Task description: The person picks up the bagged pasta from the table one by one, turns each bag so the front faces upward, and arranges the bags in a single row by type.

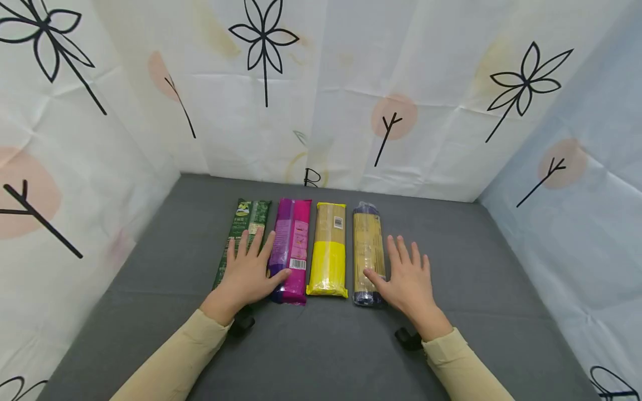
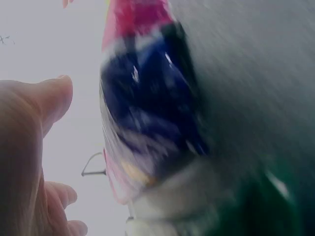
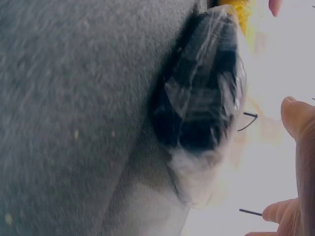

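Packets (image 1: 327,267), row of four on tabletop (image 1: 326,356), wearer's 12 o'clock. Look slick, probably stiff but snappable, so grab mid-length. Left hand (image 1: 246,275), right hand (image 1: 408,283): fingers splayed, pinching nothing.

Enclosed at the back and both sides by white fabric walls (image 1: 341,72), creased and wrinkled. Printed with black outlined flowers (image 1: 263,37), peach circles (image 1: 407,114), black twigs (image 1: 382,147) and faint yellow smudges (image 1: 215,30). Tinted bluish on the right. Spread below with a dark grey cloth (image 1: 326,356), faintly creased. Lit softly in the head view; washed out to near-white behind, in both wrist views.
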`<state>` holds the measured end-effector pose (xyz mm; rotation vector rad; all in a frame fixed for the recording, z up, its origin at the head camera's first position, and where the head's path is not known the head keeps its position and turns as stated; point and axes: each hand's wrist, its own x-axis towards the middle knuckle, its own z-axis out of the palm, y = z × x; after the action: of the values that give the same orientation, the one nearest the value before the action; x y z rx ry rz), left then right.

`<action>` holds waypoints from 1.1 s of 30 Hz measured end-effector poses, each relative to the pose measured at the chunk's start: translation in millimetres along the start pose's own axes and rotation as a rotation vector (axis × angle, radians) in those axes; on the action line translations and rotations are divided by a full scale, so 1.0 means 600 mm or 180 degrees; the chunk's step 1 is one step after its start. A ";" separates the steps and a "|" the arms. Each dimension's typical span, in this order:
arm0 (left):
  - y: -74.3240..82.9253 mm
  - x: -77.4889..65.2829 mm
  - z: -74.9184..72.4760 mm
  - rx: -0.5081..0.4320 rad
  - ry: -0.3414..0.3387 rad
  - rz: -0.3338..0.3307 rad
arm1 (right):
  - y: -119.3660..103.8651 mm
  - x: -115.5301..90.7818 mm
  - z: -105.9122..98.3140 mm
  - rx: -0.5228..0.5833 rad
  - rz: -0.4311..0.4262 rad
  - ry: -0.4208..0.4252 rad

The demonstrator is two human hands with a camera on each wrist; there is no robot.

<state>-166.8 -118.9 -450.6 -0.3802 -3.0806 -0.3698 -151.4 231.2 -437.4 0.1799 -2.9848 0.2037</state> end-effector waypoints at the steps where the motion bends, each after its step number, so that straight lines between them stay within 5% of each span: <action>1: 0.006 0.003 0.001 -0.0035 -0.0008 0.0002 | 0.002 -0.001 -0.001 0.0016 0.0009 -0.0003; 8: 0.062 0.027 0.008 -0.0326 -0.0040 0.0131 | 0.017 -0.007 -0.005 0.0262 0.0032 -0.0006; 19: 0.142 0.063 0.010 -0.1026 -0.0174 0.0477 | 0.015 -0.016 -0.011 0.1589 0.0384 -0.0385; 33: 0.240 0.118 0.021 -0.2184 -0.0325 0.0121 | 0.011 -0.019 -0.010 0.2344 0.0773 -0.0712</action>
<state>-200.4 36.5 -426.4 -0.4681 -2.9327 -1.4457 -140.3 239.5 -434.2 -0.0956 -2.9769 1.3835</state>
